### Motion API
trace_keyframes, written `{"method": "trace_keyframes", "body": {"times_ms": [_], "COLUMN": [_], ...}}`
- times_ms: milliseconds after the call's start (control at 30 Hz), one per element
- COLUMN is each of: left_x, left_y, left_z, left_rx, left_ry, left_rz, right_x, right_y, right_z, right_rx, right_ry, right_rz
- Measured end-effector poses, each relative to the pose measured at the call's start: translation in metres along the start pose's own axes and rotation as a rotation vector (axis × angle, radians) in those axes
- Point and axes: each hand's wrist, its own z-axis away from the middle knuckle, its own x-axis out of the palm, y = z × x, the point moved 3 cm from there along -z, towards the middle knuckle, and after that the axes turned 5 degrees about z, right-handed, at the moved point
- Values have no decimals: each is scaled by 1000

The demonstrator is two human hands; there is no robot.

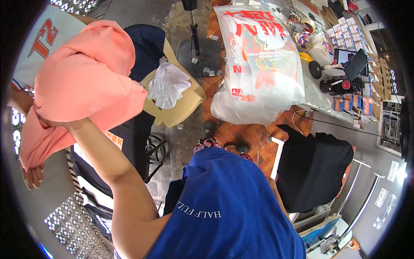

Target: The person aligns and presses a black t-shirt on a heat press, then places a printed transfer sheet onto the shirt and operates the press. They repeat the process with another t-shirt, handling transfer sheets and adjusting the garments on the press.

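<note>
My left arm reaches to the far left, where my left hand [51, 122] is tucked into a bunched coral-pink shirt [86, 82]. Folds of the cloth hide most of its fingers. A co-worker in a white jersey [47, 32] stands behind the shirt; a co-worker's hand [33, 176] hangs below its lower end. On my right side, my right hand [275, 178] shows only partly past my blue shirt. It is beside a white frame edge [278, 157] and a black cloth [312, 168] draped over a board; its fingers are unclear.
Ahead stands a yellow chair [183, 101] with a crumpled white cloth [169, 84] on it. A large printed plastic bag [261, 64] covers the table ahead right, near stacked small boxes [347, 32]. Dark garments [131, 136] lie at left. A metal stand [362, 207] is at right.
</note>
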Motion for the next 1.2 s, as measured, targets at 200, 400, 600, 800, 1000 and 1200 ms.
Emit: {"method": "trace_keyframes", "body": {"times_ms": [200,400,600,800,1000,1200], "left_x": [38,128,218,245,197,116], "left_y": [21,-49,-28,75,113,128], "left_z": [34,178,349,310,190,104], "left_rx": [-21,-322,-567,-545,-503,-188], "left_ry": [-95,-394,-1097,-1500,-1231,-794], "left_rz": [32,-2,217,567,633,344], "right_x": [-35,-36,-15,-10,-5,-6], "right_y": [-75,-96,-178,-312,-346,-277], "right_z": [-28,-34,-18,1,42,-28], "right_rx": [-155,-211,-666,-912,-638,-480], "right_ry": [111,84,13,-235,-634,-372], "right_rz": [-343,-301,-284,-364,-592,-407]}}
